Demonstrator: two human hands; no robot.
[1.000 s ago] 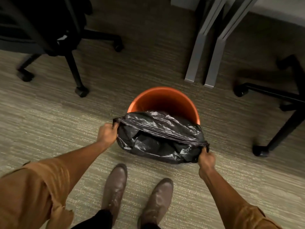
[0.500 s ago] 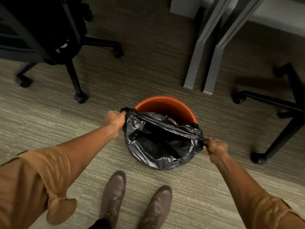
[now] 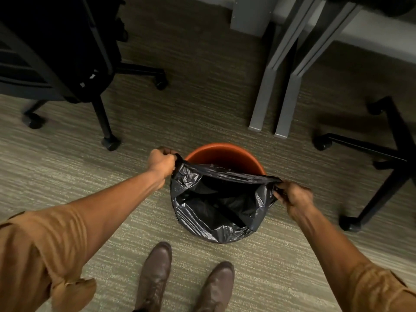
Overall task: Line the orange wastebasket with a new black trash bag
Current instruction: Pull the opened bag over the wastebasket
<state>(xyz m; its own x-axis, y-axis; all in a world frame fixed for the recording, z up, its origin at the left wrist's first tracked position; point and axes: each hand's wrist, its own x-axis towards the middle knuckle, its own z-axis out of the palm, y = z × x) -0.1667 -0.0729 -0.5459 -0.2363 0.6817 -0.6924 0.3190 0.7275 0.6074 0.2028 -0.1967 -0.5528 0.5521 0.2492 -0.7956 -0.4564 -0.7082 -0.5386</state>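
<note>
Carpet floor (image 3: 67,167): both hands, left (image 3: 161,162) and right (image 3: 292,198), clenched on bag (image 3: 216,206) hem, now stretched wider across bin (image 3: 222,152) mouth; far rim still uncovered.

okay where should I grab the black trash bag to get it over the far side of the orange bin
Probably grip the crinkled black plastic trash bag by its taut far hem, reaching over from the near side. That hem stretches straight between the left hand and right hand, short of the round orange wastebasket rim's bare far arc.

2 office chairs (image 3: 56,52), desk legs (image 3: 265,91)
</note>
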